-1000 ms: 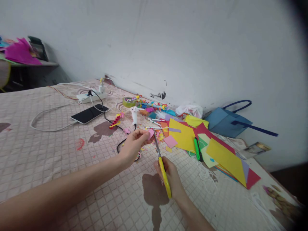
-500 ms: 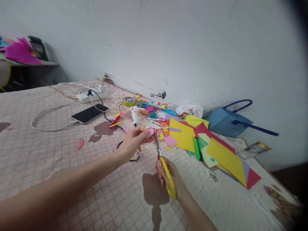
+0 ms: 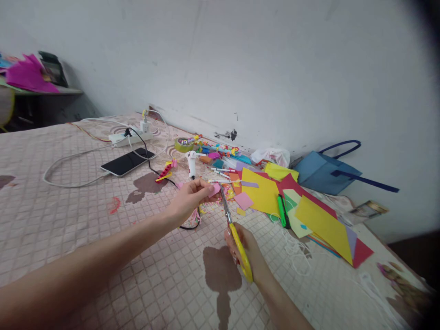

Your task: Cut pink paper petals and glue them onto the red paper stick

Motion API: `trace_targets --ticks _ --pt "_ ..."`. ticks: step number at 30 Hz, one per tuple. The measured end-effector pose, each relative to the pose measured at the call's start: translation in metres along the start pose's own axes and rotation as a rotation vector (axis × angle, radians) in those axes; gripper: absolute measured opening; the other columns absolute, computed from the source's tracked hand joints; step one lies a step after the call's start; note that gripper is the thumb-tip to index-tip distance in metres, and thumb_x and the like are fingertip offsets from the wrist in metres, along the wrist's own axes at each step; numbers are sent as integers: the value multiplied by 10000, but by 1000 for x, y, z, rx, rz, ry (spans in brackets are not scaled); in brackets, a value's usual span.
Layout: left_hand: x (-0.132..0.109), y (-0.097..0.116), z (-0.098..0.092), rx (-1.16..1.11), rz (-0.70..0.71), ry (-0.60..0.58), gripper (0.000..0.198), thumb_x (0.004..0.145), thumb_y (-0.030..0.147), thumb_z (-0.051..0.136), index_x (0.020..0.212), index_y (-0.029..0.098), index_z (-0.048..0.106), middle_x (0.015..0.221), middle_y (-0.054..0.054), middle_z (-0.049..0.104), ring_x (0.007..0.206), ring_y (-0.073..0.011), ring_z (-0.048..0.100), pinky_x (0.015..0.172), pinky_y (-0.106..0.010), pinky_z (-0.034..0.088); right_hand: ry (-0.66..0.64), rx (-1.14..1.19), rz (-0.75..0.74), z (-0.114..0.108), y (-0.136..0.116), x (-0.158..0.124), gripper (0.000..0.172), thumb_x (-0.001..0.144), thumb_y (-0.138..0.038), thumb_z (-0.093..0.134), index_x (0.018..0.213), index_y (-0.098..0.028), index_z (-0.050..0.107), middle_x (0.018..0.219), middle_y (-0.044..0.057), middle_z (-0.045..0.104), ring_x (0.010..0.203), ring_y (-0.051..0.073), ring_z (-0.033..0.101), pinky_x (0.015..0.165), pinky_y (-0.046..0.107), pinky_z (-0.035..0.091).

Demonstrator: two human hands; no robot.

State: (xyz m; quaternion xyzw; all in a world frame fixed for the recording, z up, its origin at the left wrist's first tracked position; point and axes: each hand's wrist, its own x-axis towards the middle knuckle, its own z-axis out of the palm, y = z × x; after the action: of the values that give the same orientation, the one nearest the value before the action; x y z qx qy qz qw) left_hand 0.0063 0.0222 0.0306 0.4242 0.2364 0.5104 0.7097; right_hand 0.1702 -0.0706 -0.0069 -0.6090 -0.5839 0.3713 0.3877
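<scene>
Between its thumb and fingers my left hand (image 3: 194,195) pinches a small pink paper piece (image 3: 215,189). My right hand (image 3: 245,247) is wrapped round the yellow handles of the scissors (image 3: 237,236), whose blades point up and away, with their tips beside the pink piece. Whether the blades touch the paper is too small to tell. Just beyond the left hand stands a white glue gun (image 3: 191,165). A pink paper square (image 3: 244,200) and a large yellow sheet (image 3: 261,190) lie right of the blades, near a green cutter (image 3: 283,211).
At the left on the tablecloth (image 3: 85,215) lie a phone (image 3: 127,162) and a power strip (image 3: 132,138) with looping cables. Tape (image 3: 184,145) and coloured craft bits line the wall. More coloured sheets (image 3: 325,227), white string (image 3: 295,250) and a blue bag (image 3: 325,173) are at the right.
Both hands stay nearly in place. My right hand and the scissors have shifted very slightly, and the pink piece looks slightly turned in my left hand.
</scene>
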Motion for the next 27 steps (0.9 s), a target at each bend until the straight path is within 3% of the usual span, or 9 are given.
trace_targets --ticks 15,27 --pt "2 -3 -3 8 15 -16 197 687 258 715 685 135 561 728 -23 664 692 -118 636 753 -278 497 -32 -16 45 -2 1 1 339 794 -472 528 639 -216 370 433 -97 325 354 62 304 344 195 228" --pt "-1 -5 -1 16 -47 -19 215 667 270 730 687 135 564 741 -29 649 692 -119 618 728 -281 489 -53 215 113 3 -1 -1 446 743 -625 516 665 -207 381 420 -108 342 303 44 294 291 164 252"
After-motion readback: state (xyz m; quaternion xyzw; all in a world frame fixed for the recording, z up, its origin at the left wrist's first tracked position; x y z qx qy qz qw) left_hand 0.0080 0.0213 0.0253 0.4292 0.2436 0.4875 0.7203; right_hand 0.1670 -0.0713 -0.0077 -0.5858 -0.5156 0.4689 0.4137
